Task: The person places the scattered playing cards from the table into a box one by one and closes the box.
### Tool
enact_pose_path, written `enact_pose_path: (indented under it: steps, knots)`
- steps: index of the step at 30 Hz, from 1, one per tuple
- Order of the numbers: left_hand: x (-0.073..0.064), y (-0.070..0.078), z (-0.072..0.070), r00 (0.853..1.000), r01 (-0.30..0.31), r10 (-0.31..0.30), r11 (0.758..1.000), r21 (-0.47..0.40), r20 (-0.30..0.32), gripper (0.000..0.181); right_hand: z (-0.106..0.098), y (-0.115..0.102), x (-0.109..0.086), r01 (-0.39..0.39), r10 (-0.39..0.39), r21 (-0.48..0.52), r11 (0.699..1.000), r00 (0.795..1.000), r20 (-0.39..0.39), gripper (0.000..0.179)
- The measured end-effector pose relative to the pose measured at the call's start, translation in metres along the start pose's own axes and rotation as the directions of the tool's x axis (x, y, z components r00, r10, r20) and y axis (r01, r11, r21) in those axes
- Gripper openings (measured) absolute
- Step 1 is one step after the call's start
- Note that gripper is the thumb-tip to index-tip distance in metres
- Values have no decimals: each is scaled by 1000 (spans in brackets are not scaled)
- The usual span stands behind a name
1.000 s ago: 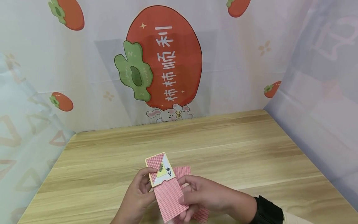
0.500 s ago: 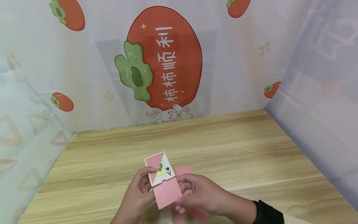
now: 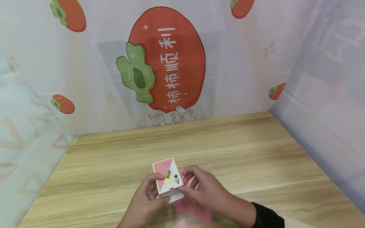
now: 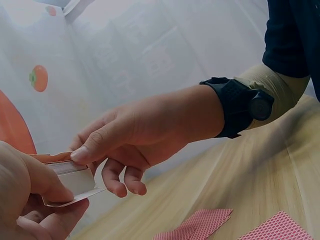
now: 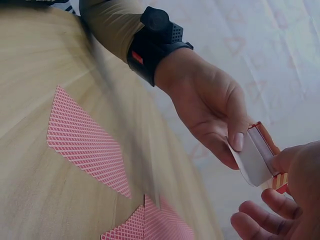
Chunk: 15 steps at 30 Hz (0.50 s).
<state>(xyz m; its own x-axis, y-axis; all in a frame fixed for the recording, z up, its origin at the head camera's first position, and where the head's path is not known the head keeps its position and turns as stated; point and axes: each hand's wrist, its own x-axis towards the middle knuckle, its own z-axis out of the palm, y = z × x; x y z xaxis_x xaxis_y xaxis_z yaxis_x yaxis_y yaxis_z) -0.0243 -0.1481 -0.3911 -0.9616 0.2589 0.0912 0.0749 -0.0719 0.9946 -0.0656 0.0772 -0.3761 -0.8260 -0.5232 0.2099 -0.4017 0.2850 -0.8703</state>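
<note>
Your left hand [image 3: 146,197] has the small cardboard playing-card box with the red-checked, yellow and white ace-of-spades front [image 3: 169,174] pretty well gripped: thumb on the side nearest you, fingers wrapped over the left edge and onto the front. So the box is up in your hands above the wood-grain tabletop [image 3: 114,164], tilted, with its open end facing you. The white cardboard flap [image 5: 250,162] hangs down from that end, and your left thumb sits on it. From the left wrist view you can see thin pale edges stacked inside the box.

Your right hand [image 3: 209,190] is on the same box, thumb and index pinching the right edge near the open end, gap pretty narrow. The other fingers of that hand are loosely bent, clear of the box in the left wrist view.

Under your hands there are loose red-and-white checked playing-card backs [image 3: 196,213], overlapping on the tabletop, and one lone checked card [image 5: 82,142] lies just beside them. You've got a black wristband [image 3: 266,215] on the right wrist, with a beige sleeve [image 3: 295,221] behind it. Past the tabletop there's a white cloth backdrop [image 3: 233,66] with orange-red persimmons printed on it, the biggest [image 3: 189,57] carrying white characters.
</note>
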Motion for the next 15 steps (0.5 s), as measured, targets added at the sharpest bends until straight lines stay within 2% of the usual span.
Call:
enact_pose_path:
  steps: [8, 12, 15]
  knots:
    - [-1, 0, -2, 1000, 12, -13, 999, 40, 19, 60, -1, 0, 0, 7, -7, 15, 1000, 999, 47, 33]
    - [0, 1, -4, 999, 18, -16, 998, 56, -42, 57, -1, 3, 0, -4, 5, -6, 1000, 996, 85, 37]
    - [1, 3, -3, 994, 46, -42, 998, 39, -104, 56, 0, 8, -2, -9, 25, -122, 992, 991, 129, 44]
